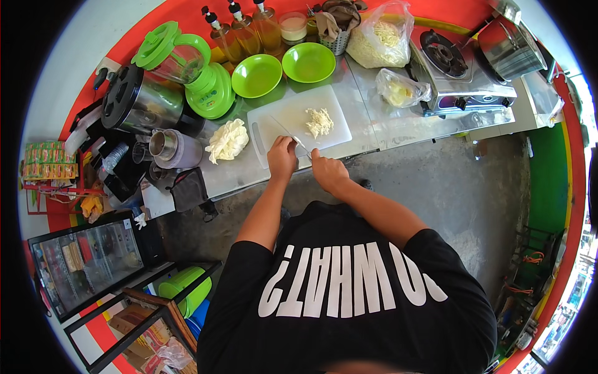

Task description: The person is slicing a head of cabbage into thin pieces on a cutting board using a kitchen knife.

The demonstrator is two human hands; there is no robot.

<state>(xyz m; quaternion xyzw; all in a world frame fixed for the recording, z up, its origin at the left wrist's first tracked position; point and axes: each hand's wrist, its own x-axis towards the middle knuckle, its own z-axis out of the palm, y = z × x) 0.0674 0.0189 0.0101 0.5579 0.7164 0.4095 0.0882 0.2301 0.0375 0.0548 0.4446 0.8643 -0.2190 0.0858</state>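
Observation:
A kitchen knife (282, 125) lies slantwise over the near left part of a white plastic cutting board (280, 110), its thin blade pointing away from me. My right hand (329, 173) grips its handle at the board's near edge. Close against the blade's near end is my left hand (282, 158), with curled fingers; whether it grips the blade or only touches it, I cannot tell. A small heap of shredded pale cabbage (320, 122) rests on the board's right half. Left of the board, a larger crumpled piece of cabbage (227, 141) sits on the metal counter (229, 180).
Behind the board stand two green bowls (257, 76), a green blender (210, 91) and several pump bottles (226, 39). To the right are a bag of shredded cabbage (378, 44), a smaller plastic bag (402, 89) and a gas stove (460, 89). A steel jug (170, 147) is at left.

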